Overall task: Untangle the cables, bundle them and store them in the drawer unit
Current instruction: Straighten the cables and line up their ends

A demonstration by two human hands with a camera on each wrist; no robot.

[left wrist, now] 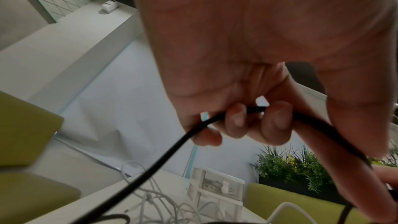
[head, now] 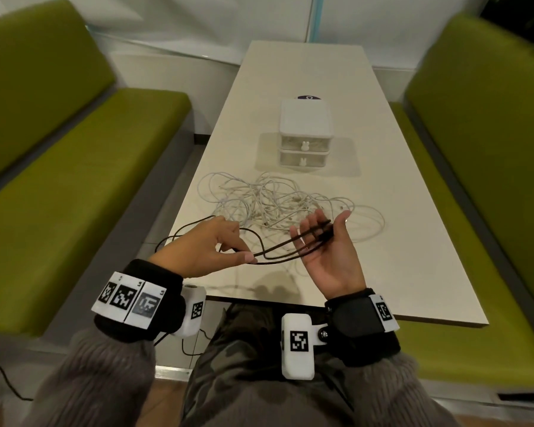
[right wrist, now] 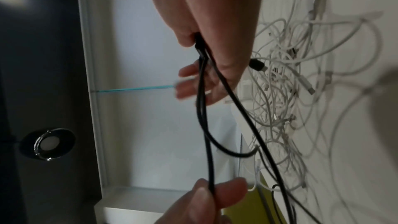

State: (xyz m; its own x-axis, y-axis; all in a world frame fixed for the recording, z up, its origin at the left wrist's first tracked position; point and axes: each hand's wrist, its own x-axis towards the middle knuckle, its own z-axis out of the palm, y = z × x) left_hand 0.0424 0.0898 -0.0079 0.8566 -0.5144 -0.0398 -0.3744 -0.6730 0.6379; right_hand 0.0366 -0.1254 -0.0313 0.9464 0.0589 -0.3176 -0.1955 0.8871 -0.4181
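A black cable (head: 282, 244) runs in loops between my two hands above the table's near edge. My left hand (head: 244, 254) pinches a loop of it between thumb and forefinger; the left wrist view shows the other fingers (left wrist: 237, 118) curled round the black cable (left wrist: 163, 156). My right hand (head: 327, 238) is palm up with its fingers spread, and its thumb clamps the cable's ends against the palm (right wrist: 197, 40). Behind the hands a tangle of white cables (head: 275, 201) lies on the table. The white two-drawer unit (head: 304, 118) stands beyond it, both drawers closed.
The long pale table (head: 398, 272) runs away from me between two green benches (head: 74, 180) (head: 475, 149). A dark round sticker (head: 309, 97) lies behind the drawer unit. Part of the black cable hangs off the table's left edge. Plants (left wrist: 290, 164) stand behind the right bench.
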